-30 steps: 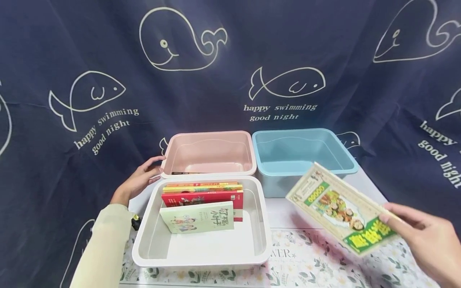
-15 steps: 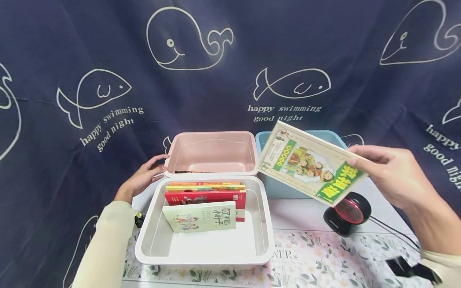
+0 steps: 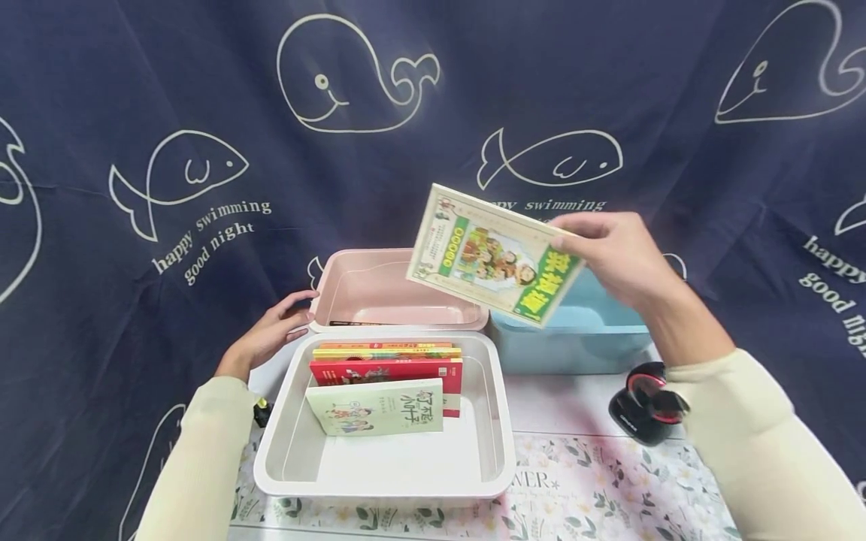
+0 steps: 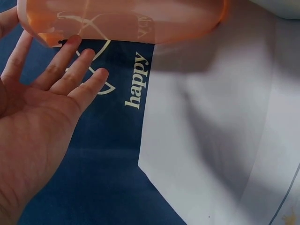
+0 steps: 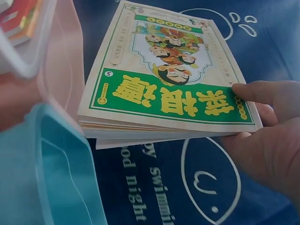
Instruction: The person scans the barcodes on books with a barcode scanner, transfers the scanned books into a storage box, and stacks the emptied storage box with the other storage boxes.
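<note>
My right hand (image 3: 619,252) pinches a picture book (image 3: 497,255) by its right end and holds it tilted in the air, over the pink and blue bins. In the right wrist view the book's cover (image 5: 164,61) shows cartoon figures and a green title band, with page edges spread a little below it. The left hand (image 3: 271,334) is at the left side of the pink bin (image 3: 368,282), fingertips at its rim. Its fingers are mostly straight against the bin's outer wall in the left wrist view.
In front, a white bin (image 3: 386,490) holds a pale green book (image 3: 379,409), a red book (image 3: 386,370) and other books behind. Back right stands a blue bin (image 3: 568,353). A black and red device (image 3: 643,406) is partly covered by the right arm. A dark curtain (image 3: 433,173) hangs behind.
My right hand has carried the book up and left from the right side to above the bins, uncovering the black device. The left hand has stayed at the pink bin.
</note>
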{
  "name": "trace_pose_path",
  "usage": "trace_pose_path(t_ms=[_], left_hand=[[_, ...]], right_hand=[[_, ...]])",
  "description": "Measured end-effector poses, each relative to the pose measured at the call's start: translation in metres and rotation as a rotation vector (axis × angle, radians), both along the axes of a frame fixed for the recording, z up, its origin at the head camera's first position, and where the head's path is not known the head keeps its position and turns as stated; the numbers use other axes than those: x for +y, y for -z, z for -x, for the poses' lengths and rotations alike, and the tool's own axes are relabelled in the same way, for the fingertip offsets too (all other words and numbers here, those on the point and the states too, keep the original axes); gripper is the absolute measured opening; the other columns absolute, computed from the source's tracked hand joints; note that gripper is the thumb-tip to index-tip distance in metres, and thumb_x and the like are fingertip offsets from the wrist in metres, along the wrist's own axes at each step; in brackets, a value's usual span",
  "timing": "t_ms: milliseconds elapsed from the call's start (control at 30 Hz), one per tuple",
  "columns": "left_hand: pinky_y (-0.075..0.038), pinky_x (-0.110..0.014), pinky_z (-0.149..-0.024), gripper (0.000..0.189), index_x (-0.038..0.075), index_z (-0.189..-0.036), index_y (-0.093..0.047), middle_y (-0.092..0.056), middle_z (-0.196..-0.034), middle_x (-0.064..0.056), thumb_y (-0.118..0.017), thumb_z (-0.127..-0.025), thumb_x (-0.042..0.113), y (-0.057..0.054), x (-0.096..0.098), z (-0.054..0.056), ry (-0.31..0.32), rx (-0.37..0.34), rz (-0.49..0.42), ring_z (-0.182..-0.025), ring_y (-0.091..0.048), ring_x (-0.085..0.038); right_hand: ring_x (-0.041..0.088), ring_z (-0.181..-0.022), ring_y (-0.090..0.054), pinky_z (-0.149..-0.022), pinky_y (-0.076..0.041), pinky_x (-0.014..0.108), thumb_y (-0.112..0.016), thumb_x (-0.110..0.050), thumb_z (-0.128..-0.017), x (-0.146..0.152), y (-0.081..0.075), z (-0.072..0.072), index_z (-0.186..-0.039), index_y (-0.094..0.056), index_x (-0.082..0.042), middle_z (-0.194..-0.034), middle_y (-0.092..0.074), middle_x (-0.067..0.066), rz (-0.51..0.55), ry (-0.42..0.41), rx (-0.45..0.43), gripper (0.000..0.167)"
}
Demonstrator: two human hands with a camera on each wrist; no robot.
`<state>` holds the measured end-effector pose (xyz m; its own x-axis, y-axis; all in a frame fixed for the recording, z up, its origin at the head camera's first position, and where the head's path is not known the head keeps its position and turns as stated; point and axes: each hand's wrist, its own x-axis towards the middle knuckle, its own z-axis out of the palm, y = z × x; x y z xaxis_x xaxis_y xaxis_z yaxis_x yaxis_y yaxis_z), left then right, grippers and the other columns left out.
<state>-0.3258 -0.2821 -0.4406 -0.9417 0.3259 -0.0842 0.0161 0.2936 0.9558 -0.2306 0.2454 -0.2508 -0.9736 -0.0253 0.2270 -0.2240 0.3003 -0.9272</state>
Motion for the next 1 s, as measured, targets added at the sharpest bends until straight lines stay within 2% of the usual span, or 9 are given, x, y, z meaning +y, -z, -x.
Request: trace_pose_path(t_ms=[167,267,367,467,600,667,800,900,1000], left_hand=[[-0.030,-0.062,-0.124,0.059,0.021,-0.158,-0.034,-0.057,-0.131,-0.001,-0.061,-0.105,0.026,0.002,-0.002,0.002,0.003,-0.003,-0.016,-0.115,-0.059,0.000],[-0.030,-0.062,-0.124,0.058,0.021,-0.157,-0.035,-0.057,-0.130,0.002,-0.061,-0.105,0.025,0.003,-0.003,0.002,0.001,-0.004,-0.024,-0.116,-0.059,0.000],[-0.029,-0.062,-0.124,0.058,0.020,-0.157,-0.036,-0.056,-0.131,0.001,-0.061,-0.105,0.025,0.003,-0.002,0.003,-0.003,-0.009,-0.030,-0.116,-0.058,0.000],[-0.029,-0.062,-0.124,0.059,0.021,-0.157,-0.034,-0.055,-0.138,-0.007,-0.061,-0.105,0.026,0.003,-0.001,0.003,-0.004,-0.014,-0.023,-0.116,-0.058,0.000],[-0.030,-0.060,-0.125,0.061,0.022,-0.159,-0.032,-0.048,-0.149,-0.020,-0.061,-0.105,0.028,0.004,-0.001,0.002,-0.008,-0.021,-0.006,-0.116,-0.058,0.001],[-0.030,-0.060,-0.125,0.061,0.022,-0.159,-0.032,-0.045,-0.152,-0.023,-0.060,-0.105,0.027,0.004,-0.001,0.002,-0.011,-0.024,-0.007,-0.117,-0.058,0.000],[-0.029,-0.060,-0.125,0.060,0.021,-0.158,-0.033,-0.049,-0.147,-0.018,-0.061,-0.105,0.026,0.005,-0.002,0.003,-0.009,-0.025,-0.016,-0.117,-0.057,-0.001],[-0.028,-0.061,-0.125,0.059,0.022,-0.157,-0.035,-0.052,-0.138,-0.008,-0.062,-0.105,0.025,0.005,-0.002,0.005,-0.007,-0.028,-0.026,-0.117,-0.058,-0.002],[-0.027,-0.061,-0.125,0.059,0.022,-0.156,-0.036,-0.050,-0.139,-0.008,-0.062,-0.104,0.025,0.005,-0.002,0.005,-0.011,-0.031,-0.033,-0.117,-0.057,-0.003]], right_hand=[[0.013,-0.078,-0.077,-0.075,-0.063,0.025,-0.070,0.000,-0.092,-0.030,0.000,0.031,-0.111,-0.075,0.002,-0.086,-0.079,-0.003,0.083,-0.050,0.004,0.019],[0.015,-0.079,-0.077,-0.077,-0.063,0.027,-0.069,0.000,-0.092,-0.048,0.004,0.048,-0.114,-0.073,0.005,-0.088,-0.079,-0.002,0.090,-0.053,-0.013,0.023],[0.016,-0.080,-0.076,-0.078,-0.063,0.028,-0.070,-0.001,-0.092,-0.066,0.010,0.063,-0.116,-0.074,0.003,-0.093,-0.079,0.003,0.077,-0.053,-0.036,0.025],[0.018,-0.082,-0.075,-0.080,-0.063,0.030,-0.070,-0.002,-0.092,-0.084,0.021,0.076,-0.115,-0.075,0.001,-0.101,-0.079,0.010,0.055,-0.069,-0.054,0.023],[0.019,-0.087,-0.074,-0.087,-0.061,0.032,-0.070,-0.001,-0.091,-0.106,0.038,0.087,-0.112,-0.077,-0.001,-0.107,-0.079,0.016,0.001,-0.100,-0.070,0.022],[0.020,-0.091,-0.074,-0.090,-0.060,0.033,-0.069,-0.002,-0.092,-0.115,0.047,0.091,-0.112,-0.077,-0.002,-0.110,-0.078,0.017,-0.013,-0.118,-0.091,0.021],[0.024,-0.096,-0.074,-0.094,-0.059,0.036,-0.069,-0.002,-0.093,-0.129,0.063,0.096,-0.114,-0.077,-0.002,-0.112,-0.077,0.019,-0.035,-0.148,-0.123,0.022],[0.025,-0.096,-0.074,-0.094,-0.058,0.035,-0.070,-0.002,-0.093,-0.135,0.075,0.099,-0.113,-0.078,-0.003,-0.113,-0.077,0.018,-0.090,-0.162,-0.108,0.022],[0.023,-0.096,-0.071,-0.094,-0.056,0.035,-0.070,-0.004,-0.094,-0.140,0.084,0.102,-0.111,-0.079,-0.004,-0.111,-0.078,0.017,-0.161,-0.179,-0.086,0.019]])
